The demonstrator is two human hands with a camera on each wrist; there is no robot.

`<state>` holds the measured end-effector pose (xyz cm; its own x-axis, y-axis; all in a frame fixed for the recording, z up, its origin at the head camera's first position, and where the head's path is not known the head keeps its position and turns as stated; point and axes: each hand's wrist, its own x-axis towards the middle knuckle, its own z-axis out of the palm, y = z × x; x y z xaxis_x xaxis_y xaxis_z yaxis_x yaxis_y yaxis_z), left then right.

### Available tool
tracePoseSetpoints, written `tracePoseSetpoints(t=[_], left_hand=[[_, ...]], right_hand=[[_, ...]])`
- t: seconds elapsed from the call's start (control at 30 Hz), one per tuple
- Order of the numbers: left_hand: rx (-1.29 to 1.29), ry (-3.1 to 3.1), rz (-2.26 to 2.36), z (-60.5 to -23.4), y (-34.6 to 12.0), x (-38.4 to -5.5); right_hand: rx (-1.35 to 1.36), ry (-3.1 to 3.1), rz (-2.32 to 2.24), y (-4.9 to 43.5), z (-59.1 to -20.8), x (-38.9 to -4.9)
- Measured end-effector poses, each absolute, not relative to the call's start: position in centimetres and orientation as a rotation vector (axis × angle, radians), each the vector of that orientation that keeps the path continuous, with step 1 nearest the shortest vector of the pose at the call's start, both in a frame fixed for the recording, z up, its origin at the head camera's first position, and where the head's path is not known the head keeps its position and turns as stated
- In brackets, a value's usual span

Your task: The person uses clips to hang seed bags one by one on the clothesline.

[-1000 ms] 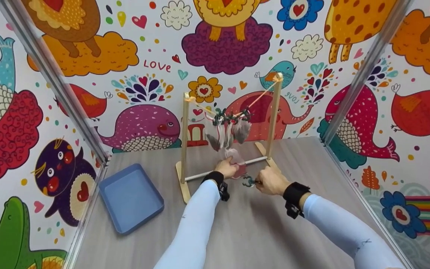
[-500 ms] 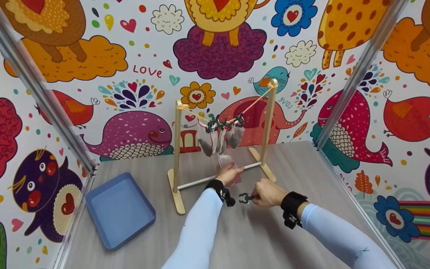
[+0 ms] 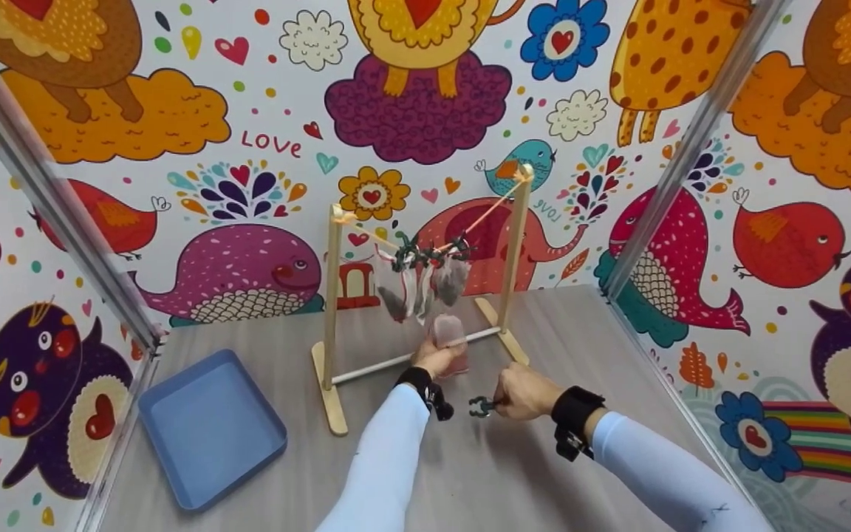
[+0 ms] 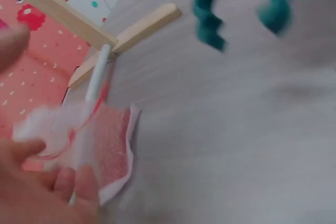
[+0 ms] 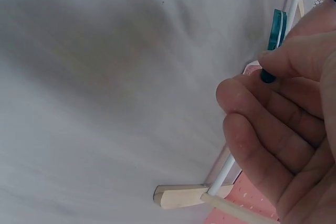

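My left hand point(image 3: 434, 358) holds a small sheer drawstring pouch point(image 3: 448, 330) low, by the rack's bottom bar. In the left wrist view the pouch point(image 4: 114, 142) shows a pink lower part and a red cord, with the fingers point(image 4: 63, 182) in front of part of it. My right hand point(image 3: 527, 393) pinches a dark green clothes peg point(image 3: 479, 406) between thumb and forefinger, its jaws pointing left toward the left hand. Several grey-white pouches point(image 3: 451, 282) hang from the sagging line point(image 3: 486, 213), fixed by dark green pegs point(image 3: 405, 255).
The line runs between two wooden posts point(image 3: 332, 295) of a drying rack, joined below by a white bar point(image 3: 370, 368). A blue tray point(image 3: 211, 428) lies at left on the grey tabletop point(image 3: 462, 488). Patterned walls with metal corner strips enclose the table.
The left hand has turned and drawn the pouch slightly toward me, its upper part now standing above the fingers. The right hand keeps the peg, now lower. The head view has shifted right.
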<state>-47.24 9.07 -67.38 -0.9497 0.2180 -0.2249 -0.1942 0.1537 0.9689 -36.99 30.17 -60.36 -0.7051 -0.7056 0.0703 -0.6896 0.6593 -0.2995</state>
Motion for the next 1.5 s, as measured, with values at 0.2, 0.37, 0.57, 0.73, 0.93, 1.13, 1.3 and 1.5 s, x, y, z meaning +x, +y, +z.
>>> tracePoseSetpoints(t=[0.2, 0.37, 0.57, 0.73, 0.93, 1.13, 1.3, 1.5], left_hand=[[-0.117, 2.639, 1.61, -73.4, 8.4, -48.6], [0.004, 2.681, 1.603, -74.7, 7.6, -48.3], [0.624, 2.95, 1.367, -65.7, 5.8, -44.0], [1.029, 3.141, 0.952, -57.5, 2.4, -40.4], [1.152, 3.276, 0.897, -51.3, -4.7, -37.3], [0.911, 3.473, 0.979, -45.5, -8.7, -37.2], [0.62, 3.53, 0.932, -42.2, -8.9, -38.7], [0.418, 3.548, 0.822, -40.8, -8.0, -39.9]], right_hand=[[-1.221, 2.822, -0.449, 29.8, -60.9, -36.4], [-1.231, 2.805, -0.443, 29.3, -61.0, -36.3], [-1.225, 2.765, -0.525, 30.0, -59.3, -36.8], [-1.073, 2.804, -0.536, 29.9, -53.8, -37.3], [-1.297, 2.957, -0.563, 25.5, -44.0, -37.9], [-1.299, 3.237, -0.381, 19.6, -34.9, -40.0], [-1.028, 3.299, -0.071, 15.2, -32.3, -42.8], [-1.08, 3.191, 0.031, 13.0, -32.1, -43.5]])
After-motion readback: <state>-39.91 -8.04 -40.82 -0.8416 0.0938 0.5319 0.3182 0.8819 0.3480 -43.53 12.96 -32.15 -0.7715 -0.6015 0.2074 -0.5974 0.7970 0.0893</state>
